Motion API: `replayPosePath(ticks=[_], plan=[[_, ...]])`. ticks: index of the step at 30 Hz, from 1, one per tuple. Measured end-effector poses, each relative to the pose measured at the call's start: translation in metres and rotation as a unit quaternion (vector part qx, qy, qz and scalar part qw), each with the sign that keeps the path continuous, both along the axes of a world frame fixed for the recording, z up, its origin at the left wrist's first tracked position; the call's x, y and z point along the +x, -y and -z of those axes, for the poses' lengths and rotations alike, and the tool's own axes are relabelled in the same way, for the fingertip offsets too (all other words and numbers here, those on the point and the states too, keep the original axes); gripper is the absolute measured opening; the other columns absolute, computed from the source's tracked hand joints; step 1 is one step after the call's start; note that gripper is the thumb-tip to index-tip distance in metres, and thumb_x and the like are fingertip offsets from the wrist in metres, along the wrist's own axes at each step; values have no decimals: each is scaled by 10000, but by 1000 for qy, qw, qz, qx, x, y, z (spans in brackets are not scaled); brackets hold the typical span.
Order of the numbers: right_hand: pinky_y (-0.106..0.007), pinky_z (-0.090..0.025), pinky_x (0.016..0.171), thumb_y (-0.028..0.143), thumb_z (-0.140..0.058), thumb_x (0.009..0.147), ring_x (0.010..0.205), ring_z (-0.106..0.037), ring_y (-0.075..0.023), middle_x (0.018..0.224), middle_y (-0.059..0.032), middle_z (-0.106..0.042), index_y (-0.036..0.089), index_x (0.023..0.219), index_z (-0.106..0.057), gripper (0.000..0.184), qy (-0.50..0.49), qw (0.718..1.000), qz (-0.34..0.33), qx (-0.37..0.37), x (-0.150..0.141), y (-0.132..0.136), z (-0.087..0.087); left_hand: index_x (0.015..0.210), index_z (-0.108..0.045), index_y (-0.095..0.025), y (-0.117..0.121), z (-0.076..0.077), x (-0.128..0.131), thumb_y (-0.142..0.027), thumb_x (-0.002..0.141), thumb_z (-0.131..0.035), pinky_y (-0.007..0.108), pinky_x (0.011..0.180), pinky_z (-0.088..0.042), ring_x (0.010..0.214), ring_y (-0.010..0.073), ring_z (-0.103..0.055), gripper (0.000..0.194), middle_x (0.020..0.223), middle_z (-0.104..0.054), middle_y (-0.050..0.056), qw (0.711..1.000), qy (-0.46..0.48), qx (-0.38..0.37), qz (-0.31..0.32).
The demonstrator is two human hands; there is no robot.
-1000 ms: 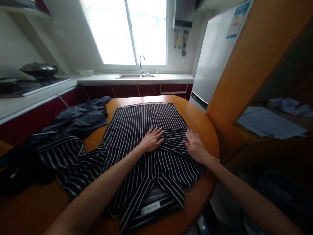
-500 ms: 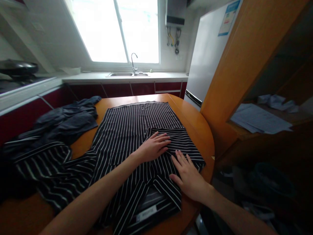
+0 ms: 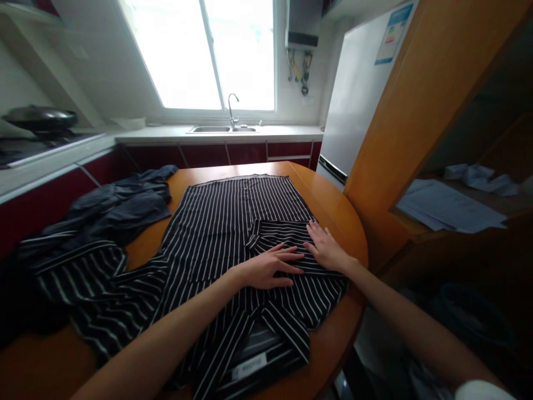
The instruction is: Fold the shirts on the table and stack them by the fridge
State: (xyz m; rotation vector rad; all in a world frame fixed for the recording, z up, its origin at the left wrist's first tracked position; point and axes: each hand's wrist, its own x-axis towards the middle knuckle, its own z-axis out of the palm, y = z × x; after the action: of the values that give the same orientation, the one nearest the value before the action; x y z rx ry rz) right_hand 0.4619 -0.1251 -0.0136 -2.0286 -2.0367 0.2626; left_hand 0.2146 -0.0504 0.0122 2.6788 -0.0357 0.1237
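A black shirt with white stripes (image 3: pixel 216 222) lies spread on the wooden table (image 3: pixel 341 222), buttons up, its collar toward me. One sleeve is folded across the shirt's front, its cuff near the button line. My left hand (image 3: pixel 270 268) rests on that folded sleeve with fingers apart. Farther right, my right hand (image 3: pixel 327 248) lies flat on the sleeve near the shirt's side edge, fingers stretched out. The other sleeve (image 3: pixel 108 294) reaches out to the left over the table. A white label (image 3: pixel 249 366) shows inside the collar.
Dark grey clothing (image 3: pixel 120 203) is heaped at the table's left. Behind stand a counter with a sink (image 3: pixel 212 129) and a tap. A wok (image 3: pixel 39 118) sits on the stove at left. At right are a fridge (image 3: pixel 358 94) and a wooden shelf holding papers (image 3: pixel 449 205).
My right hand went down toward the collar side, then back up along the shirt's right edge. My left hand slid slightly toward me over the folded sleeve. The view shifted a little.
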Motion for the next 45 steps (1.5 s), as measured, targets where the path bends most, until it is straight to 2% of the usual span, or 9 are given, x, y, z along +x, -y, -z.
replayPosePath(ticks=[9, 14, 16, 21, 25, 33, 38, 41, 45], plan=[[-532, -79, 1238, 575, -143, 1029, 1545, -142, -286, 1652, -201, -194, 5, 1574, -254, 797, 37, 994, 101, 6, 25, -20, 23, 1425, -537, -444, 3, -2, -2, -436, 960, -631, 543, 1260, -109, 1520, 289, -248, 475, 1604, -367, -47, 1000, 4, -17, -13], [-522, -132, 1233, 532, -159, 1035, 1539, -163, -305, 1636, -229, -236, -15, 1553, -294, 766, -9, 986, 165, 34, 36, -28, 18, 1431, -532, -443, 4, -2, -2, -420, 955, -642, 542, 1258, -115, 1517, 290, -258, 489, 1600, -376, -43, 1000, 12, -18, -14], [-532, -127, 1231, 487, -186, 1035, 1539, -162, -308, 1636, -225, -242, -9, 1546, -316, 723, -3, 988, 148, 47, 31, -37, 12, 1436, -525, -442, 5, -2, -1, -423, 953, -645, 544, 1256, -117, 1516, 291, -259, 498, 1602, -373, -42, 1000, 10, -14, -10], [-548, -101, 1229, 396, -233, 1028, 1544, -140, -293, 1654, -185, -222, 36, 1556, -322, 645, 49, 998, 23, 39, 3, -71, 2, 1456, -509, -415, 6, -1, -1, -429, 968, -620, 562, 1250, -104, 1526, 287, -231, 501, 1615, -354, -23, 1000, 1, 3, -7], [-562, -84, 1226, 415, -242, 1025, 1546, -132, -292, 1656, -192, -199, 27, 1565, -291, 667, 66, 997, 28, -2, 6, -92, 13, 1459, -510, -405, 6, 3, -2, -446, 969, -610, 562, 1251, -80, 1529, 286, -223, 502, 1621, -343, -23, 1000, -3, 10, -13], [-618, -51, 1211, 453, -208, 1026, 1542, -161, -287, 1652, -167, -228, 72, 1563, -320, 668, -8, 997, 76, 22, 51, -106, 39, 1472, -489, -421, 7, 5, -2, -395, 972, -602, 541, 1254, -90, 1520, 280, -246, 513, 1606, -371, -49, 1000, 13, 1, -13], [-520, -173, 1230, 428, -193, 1017, 1503, -296, -273, 1579, -179, -397, 84, 1491, -464, 646, -145, 973, 155, 89, 65, -113, 38, 1495, -474, -356, 11, 2, 0, -420, 987, -578, 495, 1252, -191, 1498, 258, -317, 522, 1582, -425, -3, 999, 37, 23, -19], [-430, -266, 1214, 442, -218, 1005, 1444, -410, -275, 1504, -219, -490, 30, 1430, -531, 669, -195, 955, 179, 130, 73, -114, 38, 1482, -493, -262, 8, -1, 4, -403, 1044, -454, 393, 1223, -297, 1439, 208, -425, 462, 1536, -493, 54, 988, 104, 63, -93], [-434, -289, 1205, 435, -267, 997, 1428, -435, -276, 1491, -214, -506, 27, 1407, -552, 646, -213, 950, 170, 152, 71, -113, 40, 1504, -441, -195, -7, 7, 3, -369, 1076, -299, 485, 1234, -246, 1479, 243, -357, 483, 1561, -450, 105, 929, 117, 125, -329]])
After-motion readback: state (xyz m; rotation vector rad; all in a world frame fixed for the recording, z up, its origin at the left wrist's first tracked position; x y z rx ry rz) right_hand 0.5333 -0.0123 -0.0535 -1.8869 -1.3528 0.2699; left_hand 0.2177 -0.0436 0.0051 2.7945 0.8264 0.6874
